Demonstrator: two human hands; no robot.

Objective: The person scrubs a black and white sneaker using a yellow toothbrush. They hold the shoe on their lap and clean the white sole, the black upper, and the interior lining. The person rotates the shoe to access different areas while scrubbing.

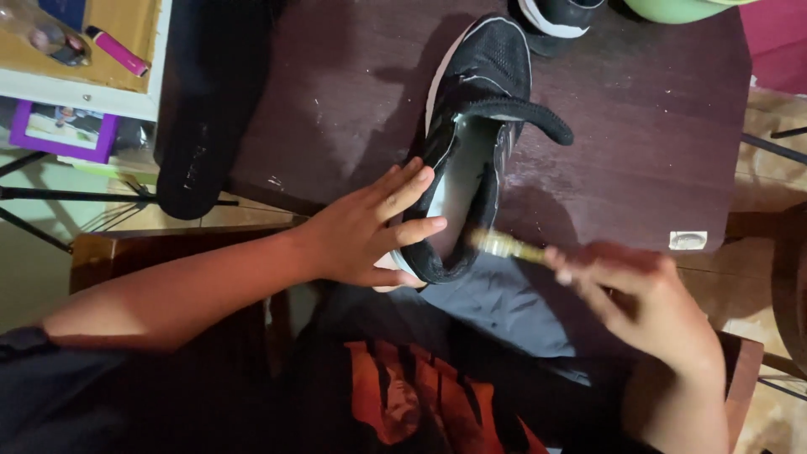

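Two hands work: left hand [361, 231] fingers spread on the black shoe [471, 143]; right hand [639, 294] fingers pinch a small brush [504, 246] beside its heel.

Shoe on the table, a hand at each side of its heel

The shoe [471, 143] lies on the table [639, 143], heel toward the person and overhanging the near edge. The left hand [366, 231] rests against its left side; the right hand [639, 294], right of the heel, holds a small brush [504, 245] at the opening. An insole [202, 109] lies left; a second shoe [559, 15] sits behind.
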